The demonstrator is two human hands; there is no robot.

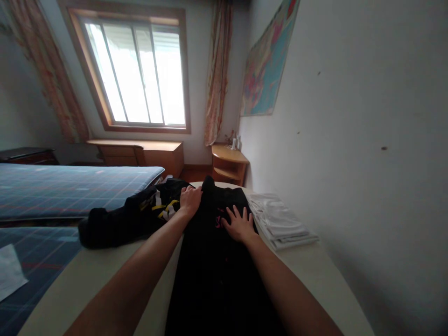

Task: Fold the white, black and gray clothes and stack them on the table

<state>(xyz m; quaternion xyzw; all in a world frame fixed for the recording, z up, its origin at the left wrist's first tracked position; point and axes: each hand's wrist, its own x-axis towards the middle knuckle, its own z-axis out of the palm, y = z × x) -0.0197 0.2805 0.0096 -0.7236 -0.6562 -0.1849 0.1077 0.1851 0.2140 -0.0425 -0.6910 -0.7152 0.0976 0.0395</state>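
Clock face centred on the garment, twelve pointing away from the person.

Left hand [191, 199], at eleven: fingers bent over the garment's edge; whether they pinch it, cannot tell. Right hand [241, 225], at one: palm down, fingers spread, grasping nothing, laid just beside the pink print [219, 220].

Black garment [217, 266], one: stretched lengthwise along the worktop [94, 270], under both hands, near end running towards six.

Step in hand, by judgement: flattening and squaring the cloth. Next move seems to call for a sure hold on the far edge and level sides.

Dark clothing [115, 219], yellow-marked, one heap: at ten, loosely bunched.

White cloth [280, 217], one folded stack: at two, just beside the garment.

Beyond: plaid mattress [77, 184], ten; corner shelf [229, 154], twelve.
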